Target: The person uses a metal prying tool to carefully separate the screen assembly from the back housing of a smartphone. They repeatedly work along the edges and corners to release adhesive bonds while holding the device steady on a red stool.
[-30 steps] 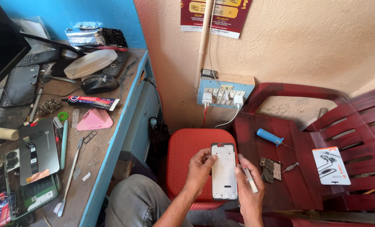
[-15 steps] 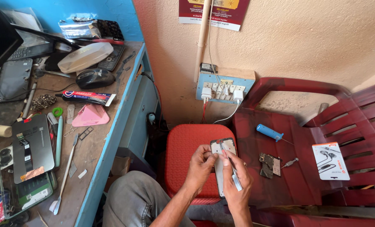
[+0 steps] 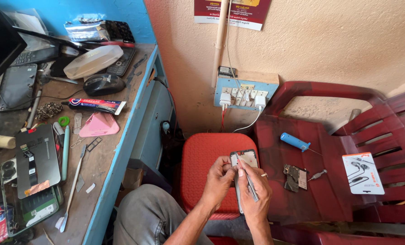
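Note:
Low in the middle of the head view, both my hands are on an opened phone frame (image 3: 244, 159), held upright over a red stool (image 3: 203, 159). My left hand (image 3: 217, 180) grips the frame's left edge. My right hand (image 3: 256, 190) covers its lower right side and holds a thin metal tool (image 3: 248, 178) whose tip touches the frame's upper part. Much of the frame is hidden behind my fingers.
A dark red plastic chair (image 3: 347, 136) on the right carries a blue-handled screwdriver (image 3: 295, 141), a small circuit board (image 3: 295, 176) and an earphone packet (image 3: 362, 173). A cluttered workbench (image 3: 114, 149) on the left holds phones, a mouse, a glue tube. A socket board (image 3: 243, 93) is on the wall.
The phone frame was held flat with its pale face showing; my right hand has since closed over it and brought the thin tool against its top. The view tilted slightly.

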